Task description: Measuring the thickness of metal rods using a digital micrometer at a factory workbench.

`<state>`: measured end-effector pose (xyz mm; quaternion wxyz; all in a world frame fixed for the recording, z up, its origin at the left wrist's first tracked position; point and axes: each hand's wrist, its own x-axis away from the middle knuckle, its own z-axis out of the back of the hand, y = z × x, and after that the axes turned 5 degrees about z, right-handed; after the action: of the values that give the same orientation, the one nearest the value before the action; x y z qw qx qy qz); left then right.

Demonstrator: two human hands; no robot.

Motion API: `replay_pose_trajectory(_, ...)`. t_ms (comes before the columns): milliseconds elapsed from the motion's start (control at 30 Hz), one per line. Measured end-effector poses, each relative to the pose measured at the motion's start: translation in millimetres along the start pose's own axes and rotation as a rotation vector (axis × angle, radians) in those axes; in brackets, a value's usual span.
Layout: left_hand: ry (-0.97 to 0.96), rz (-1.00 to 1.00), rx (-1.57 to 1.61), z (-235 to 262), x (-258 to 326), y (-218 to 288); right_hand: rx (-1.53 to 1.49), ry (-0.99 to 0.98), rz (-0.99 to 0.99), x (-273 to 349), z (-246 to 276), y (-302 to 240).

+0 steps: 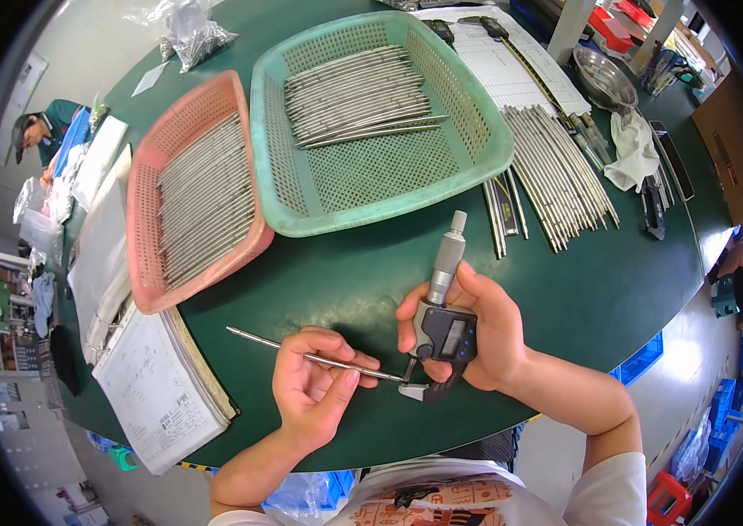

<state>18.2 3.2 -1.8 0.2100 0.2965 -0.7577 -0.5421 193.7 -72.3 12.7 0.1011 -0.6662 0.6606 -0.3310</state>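
My left hand (314, 386) pinches a thin metal rod (258, 337) between thumb and fingers. The rod slants down to the right, and its right end sits at the jaws of a digital micrometer (449, 333). Wrapped round the micrometer's frame is my right hand (485, 329), with the thimble pointing up and away and the small display facing me. Whether the jaws touch the rod I cannot tell. Beyond my hands, a green plastic basket (371, 226) holds many similar rods, and a pink basket (145, 237) to its left holds more.
A row of loose rods (555, 180) lies on the green table (564, 298) at the right. Calipers (512, 48) rest on paper sheets behind. An open binder (157, 390) lies at the left edge; a metal bowl (605, 79) and white cloth (633, 151) stand far right. Another person (52, 131) sits far left.
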Motion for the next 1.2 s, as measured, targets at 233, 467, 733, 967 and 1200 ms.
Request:
replay_pose_trajectory(233,-0.065,-0.033,-0.020,0.6,-1.6,0.0,0.041,0.021,-0.023,1.1,-0.2,-1.1)
replay_pose_trajectory(467,0.012,0.032,-0.095,-0.2,0.7,-0.1,0.097,-0.015,-0.025,0.5,2.7,-0.8)
replay_pose_trajectory(733,0.018,-0.002,-0.099,-1.2,-1.4,-1.8,0.144,-0.001,-0.017,0.3,0.3,0.2)
replay_pose_trajectory(967,-0.055,-0.038,-0.035,2.6,-1.7,1.2,0.038,0.007,-0.052,0.1,-2.0,-3.0)
replay_pose_trajectory(1200,-0.080,-0.045,-0.053,1.6,-1.6,1.0,0.006,-0.032,-0.037,-0.4,1.0,-1.5)
